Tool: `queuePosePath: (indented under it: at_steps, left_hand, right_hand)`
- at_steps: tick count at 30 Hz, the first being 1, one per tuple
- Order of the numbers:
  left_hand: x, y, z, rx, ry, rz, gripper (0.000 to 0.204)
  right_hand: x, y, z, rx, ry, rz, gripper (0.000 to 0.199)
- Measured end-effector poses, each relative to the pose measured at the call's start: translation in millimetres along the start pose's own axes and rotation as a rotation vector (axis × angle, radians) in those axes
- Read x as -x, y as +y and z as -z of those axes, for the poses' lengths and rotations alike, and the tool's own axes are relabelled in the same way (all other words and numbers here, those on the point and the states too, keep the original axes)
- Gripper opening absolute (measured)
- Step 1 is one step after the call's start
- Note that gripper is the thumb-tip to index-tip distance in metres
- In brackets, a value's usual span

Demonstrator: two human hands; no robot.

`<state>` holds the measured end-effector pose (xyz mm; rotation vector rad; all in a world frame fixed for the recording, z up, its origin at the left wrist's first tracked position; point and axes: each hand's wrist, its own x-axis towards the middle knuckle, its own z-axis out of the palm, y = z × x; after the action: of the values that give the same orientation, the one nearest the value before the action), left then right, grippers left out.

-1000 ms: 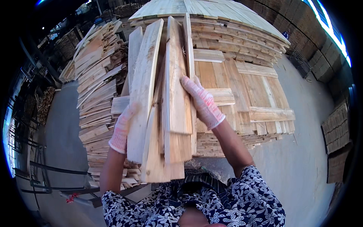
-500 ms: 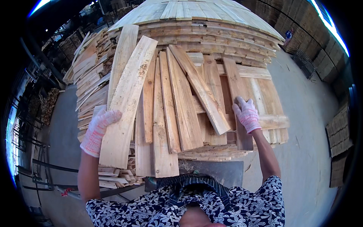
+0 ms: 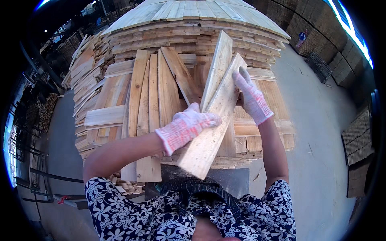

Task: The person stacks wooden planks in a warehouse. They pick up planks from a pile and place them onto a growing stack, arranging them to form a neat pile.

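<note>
Two pale wooden boards are held up in front of me, overlapping and tilted: a nearer wooden board (image 3: 219, 120) and a second wooden board (image 3: 218, 64) behind it. My left hand (image 3: 189, 123), in a white and pink knit glove, is closed over their left edges near the middle. My right hand (image 3: 251, 94), gloved alike, grips the nearer board's right edge close to its far end; some of its fingers are hidden behind the wood. Beneath them, several loose boards (image 3: 168, 86) lie fanned out on the pile.
A tall stack of layered boards (image 3: 193, 30) rises at the back. Rough offcuts (image 3: 86, 76) are heaped on the left. A dark plate (image 3: 233, 180) lies at my waist. On the right are grey floor (image 3: 317, 120), stacked wood along the wall, and a distant person (image 3: 301, 37).
My left hand has carried the two pale boards from the left side to the middle right. My right hand has left the narrow board on the pile and now grips the nearer carried board.
</note>
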<state>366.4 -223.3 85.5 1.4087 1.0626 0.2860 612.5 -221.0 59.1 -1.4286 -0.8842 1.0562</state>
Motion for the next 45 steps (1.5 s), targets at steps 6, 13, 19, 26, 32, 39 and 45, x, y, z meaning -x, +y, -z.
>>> queuePosePath:
  at_steps: [6,13,19,26,32,39,45]
  left_hand:
    - [-50.1,2.7,-87.0,-1.138,-0.032,-0.567,0.074]
    - [-15.4,46.1,-52.8,-0.689,-0.607,-0.101,0.073]
    - [-33.3,35.3,-31.1,-0.894,-0.361,-0.055,0.064]
    - [-94.0,23.8,-82.3,-1.213,-0.320,-0.748,0.054]
    - [-175.2,-1.5,-94.5,-1.632,-0.577,-0.888,0.047]
    - [-141.2,-3.4,-50.4,-1.314,-0.446,-0.850,0.051]
    - [-68.9,12.6,70.5,-1.215,0.121,-0.849,0.050]
  right_hand:
    - [-17.0,-15.2,18.9,0.635,0.024,-0.027,0.101]
    - [-24.4,23.1,-12.8,1.180,-0.118,-0.161,0.104]
    - [-32.0,25.8,61.0,1.148,-0.032,-0.076,0.103]
    - [-43.3,50.8,120.7,1.207,-0.007,-0.185,0.103]
    - [-89.3,39.2,127.0,1.142,0.051,-0.112,0.101]
    - [-98.9,64.5,102.4,1.160,0.053,-0.051,0.088]
    - [-94.1,85.4,52.4,1.110,0.009,0.019,0.073]
